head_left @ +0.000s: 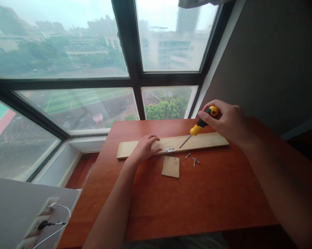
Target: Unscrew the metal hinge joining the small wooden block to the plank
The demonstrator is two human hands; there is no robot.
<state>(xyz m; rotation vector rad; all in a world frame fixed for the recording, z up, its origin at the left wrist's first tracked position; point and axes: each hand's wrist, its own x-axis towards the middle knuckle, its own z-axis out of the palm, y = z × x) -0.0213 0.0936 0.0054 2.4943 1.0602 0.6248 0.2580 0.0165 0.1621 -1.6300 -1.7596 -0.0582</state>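
A long pale wooden board [197,140] lies across the reddish table. On its near edge sits a small silver metal hinge [171,150]. My left hand [146,148] rests on the board left of the hinge, fingers apart and holding nothing. In my right hand [227,119] is a yellow-and-black screwdriver [196,129], gripped by the handle and tilted, its tip just right of the hinge over the board. Closer to me lies a small square wooden piece [171,167] with two holes near its far edge. Several loose screws [195,161] lie to its right.
The wooden table [197,200] stands against a large dark-framed window [137,81]. A dark wall [265,69] rises on the right. At lower left, a wall socket strip [39,224] has a white cable and a black plug in it.
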